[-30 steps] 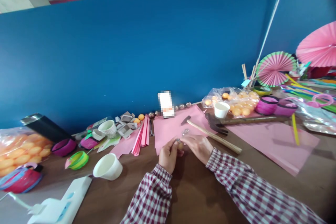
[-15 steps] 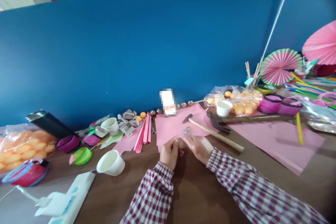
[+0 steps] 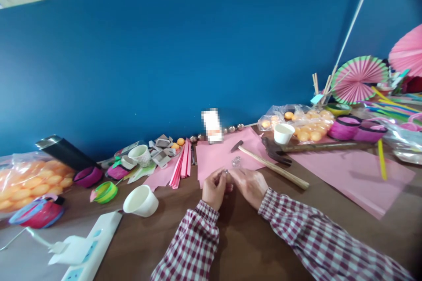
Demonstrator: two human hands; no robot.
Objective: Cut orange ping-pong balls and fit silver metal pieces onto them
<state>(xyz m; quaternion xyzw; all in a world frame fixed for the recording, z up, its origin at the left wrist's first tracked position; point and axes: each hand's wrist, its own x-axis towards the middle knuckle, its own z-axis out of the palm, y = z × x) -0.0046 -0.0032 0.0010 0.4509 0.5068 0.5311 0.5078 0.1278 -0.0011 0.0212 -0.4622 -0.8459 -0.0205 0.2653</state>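
Note:
My left hand (image 3: 214, 188) is closed in a pinch above the near edge of a pink paper sheet (image 3: 211, 158). A tiny shiny bit shows at its fingertips, too small to name. My right hand (image 3: 249, 185) meets it from the right, fingers bent down and together against the left fingertips; what it grips, if anything, is hidden. Just beyond the hands, a small cluster of clear, glittery pieces (image 3: 236, 161) lies on the paper. To their right a small hammer (image 3: 272, 166) with a wooden handle lies slanted across the sheet's edge.
A second hammer (image 3: 277, 153) lies behind the first. White paper cups (image 3: 141, 202) stand left and right. Bags of orange balls (image 3: 308, 129), a power strip (image 3: 94, 246), a dark flask (image 3: 67, 153), metal balls (image 3: 231, 129) and a pixelated white object (image 3: 212, 125) surround the workspace.
My right hand has drawn back from beside the clear pieces, its fingers now curled down against my left hand. A tan round thing seen between the hands is now hidden. The view has shifted slightly.

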